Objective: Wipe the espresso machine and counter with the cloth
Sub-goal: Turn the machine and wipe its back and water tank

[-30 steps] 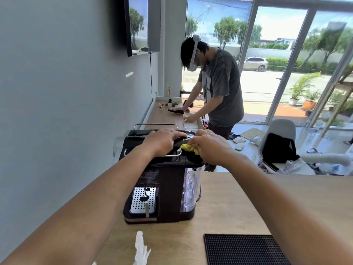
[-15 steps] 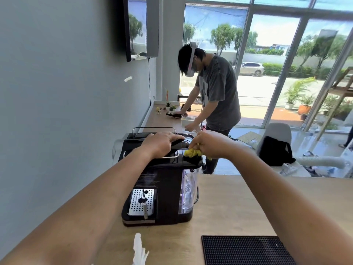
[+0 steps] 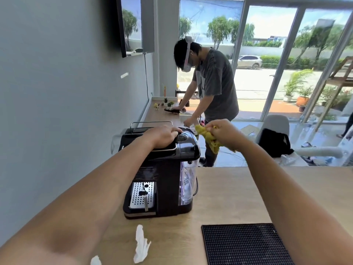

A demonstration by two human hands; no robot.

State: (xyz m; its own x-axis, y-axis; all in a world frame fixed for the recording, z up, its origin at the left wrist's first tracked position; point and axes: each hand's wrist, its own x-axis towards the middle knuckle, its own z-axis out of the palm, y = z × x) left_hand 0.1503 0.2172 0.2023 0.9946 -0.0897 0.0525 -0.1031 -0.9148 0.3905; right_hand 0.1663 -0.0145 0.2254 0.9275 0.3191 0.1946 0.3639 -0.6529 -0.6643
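Observation:
A black espresso machine (image 3: 168, 180) stands on the wooden counter (image 3: 229, 196) near the grey wall, its steel drip tray facing me. My left hand (image 3: 162, 135) lies flat on the machine's top, pressing on it. My right hand (image 3: 225, 133) is raised in the air just right of the machine's top and grips a crumpled yellow cloth (image 3: 209, 138), which hangs clear of the machine.
A black rubber mat (image 3: 246, 245) lies at the counter's near right. Crumpled white tissue (image 3: 141, 243) lies in front of the machine. Another person (image 3: 212, 88) works at a further counter behind. A grey chair (image 3: 275, 134) stands beyond the counter's far edge.
My right hand has lifted the yellow cloth off the machine's top and moved right, away from it. My left hand has stayed on the top.

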